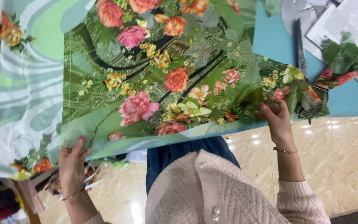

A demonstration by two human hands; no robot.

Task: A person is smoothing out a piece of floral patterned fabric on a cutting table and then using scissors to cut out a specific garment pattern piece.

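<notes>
Holding the floral fabric (158, 83) by its near edge, you have both hands at work where the cloth hangs off the desk (270, 41) toward your lap. Your left hand (72, 164) has its fingers closed on the lower left hem, thumb side tucked under the pale green border, while your right hand (275, 116) pinches the right end of that same edge, fingers curled shut over the printed leaves. Between them the cloth lies mostly flat, though it ripples near your right hand. To do this well, I judge you should keep even tension across the hem so the border stays straight, and lift both ends together rather than one at a time. Farther out, the fabric spreads over the teal desk, overlapping a striped pale green piece (13, 83) on your left. Beyond your right hand lies a small floral offcut (342, 62), with scissors (300, 45) just beside it and printed papers (344, 20) at the far corner; mind the blades when you draw the cloth.
</notes>
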